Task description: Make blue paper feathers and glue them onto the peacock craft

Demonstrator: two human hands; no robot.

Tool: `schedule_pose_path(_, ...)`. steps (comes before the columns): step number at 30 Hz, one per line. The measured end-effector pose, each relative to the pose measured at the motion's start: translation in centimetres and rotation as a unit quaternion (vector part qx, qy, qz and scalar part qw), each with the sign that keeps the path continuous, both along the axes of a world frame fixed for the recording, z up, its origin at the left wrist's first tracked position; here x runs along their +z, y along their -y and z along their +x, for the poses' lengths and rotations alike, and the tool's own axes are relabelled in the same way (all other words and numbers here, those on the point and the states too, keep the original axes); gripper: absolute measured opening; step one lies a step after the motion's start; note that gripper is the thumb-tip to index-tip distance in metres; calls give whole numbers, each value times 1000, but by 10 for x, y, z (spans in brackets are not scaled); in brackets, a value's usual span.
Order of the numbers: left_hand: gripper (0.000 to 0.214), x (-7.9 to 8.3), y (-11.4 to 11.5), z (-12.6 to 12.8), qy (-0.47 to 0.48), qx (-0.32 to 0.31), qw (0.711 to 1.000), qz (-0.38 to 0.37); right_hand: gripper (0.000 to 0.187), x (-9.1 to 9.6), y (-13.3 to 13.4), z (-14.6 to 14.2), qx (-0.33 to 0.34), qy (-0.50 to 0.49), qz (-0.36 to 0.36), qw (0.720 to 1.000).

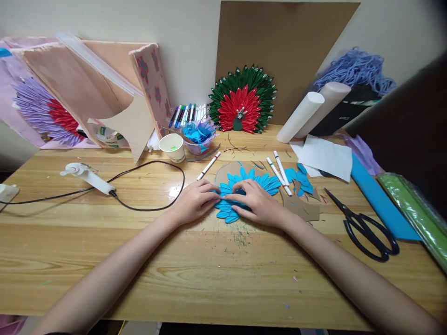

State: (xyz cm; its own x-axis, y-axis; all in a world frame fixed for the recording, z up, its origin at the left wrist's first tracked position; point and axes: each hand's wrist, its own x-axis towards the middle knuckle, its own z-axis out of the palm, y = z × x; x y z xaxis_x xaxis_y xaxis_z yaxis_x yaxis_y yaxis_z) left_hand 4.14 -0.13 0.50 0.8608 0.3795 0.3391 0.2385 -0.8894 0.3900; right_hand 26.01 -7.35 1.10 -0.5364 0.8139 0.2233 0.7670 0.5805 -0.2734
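Observation:
A fan of blue crepe-paper petals (240, 179) lies on the wooden table in front of me, over a brown cardboard piece (226, 171). At its left edge, my left hand (197, 201) has its fingers closed together on a blue petal. My right hand (256, 202) rests over the middle of the fan, its fingers bent and the tips meeting a petal near the left fingertips. The fingers and palms partly hide the petals. Loose blue petals (303, 180) lie to the right of the fan, near white markers (277, 172).
Black scissors (370, 232) lie at right, by a blue paper roll (380, 200). On the left is a white glue gun (89, 177) with its looped cord. Behind stand a paper cup (172, 148), a bowl of blue scraps (199, 139) and a green-and-red paper peacock (242, 100).

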Motion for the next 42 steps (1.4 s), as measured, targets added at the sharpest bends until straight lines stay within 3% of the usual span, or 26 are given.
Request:
schedule_pose_path(5, 20, 0, 0, -1, -15, -12, 1000, 21, 34, 0, 0, 1, 10, 27, 13, 999)
schedule_pose_path(11, 20, 3, 1, -1, -12, -12, 1000, 5, 39, -4, 0, 4, -34, 23, 19, 999)
schedule_pose_path(18, 19, 4, 2, -2, -23, -13, 999, -25, 37, 1, 0, 4, -30, 23, -7, 999)
schedule_pose_path(21, 19, 4, 3, -2, -22, -8, 999, -33, 36, 10, -1, 20, -139, -62, 5, 988)
schedule_pose_path(23, 19, 5, 5, -1, -11, 14, 999, -34, 36, 14, -6, 38, -259, -132, 10, 957)
schedule_pose_path(26, 24, 12, 14, 1, 11, 60, 998, -25, 31, 15, -20, 66, -353, -135, -61, 924)
schedule_pose_path(29, 32, 18, 33, 6, -11, 31, 999, 3, 28, 12, -38, 80, -334, -116, -157, 922)
schedule_pose_path(32, 35, 17, 57, 14, -71, -39, 996, 31, 26, 11, -54, 78, -298, -73, -194, 932)
schedule_pose_path(36, 28, 8, 76, 21, -69, -37, 991, 104, 25, 12, -64, 69, -273, -47, -199, 940)
schedule_pose_path(42, 30, 6, 74, 13, -96, -11, 986, 139, 24, 15, -68, 58, -277, -17, -168, 946)
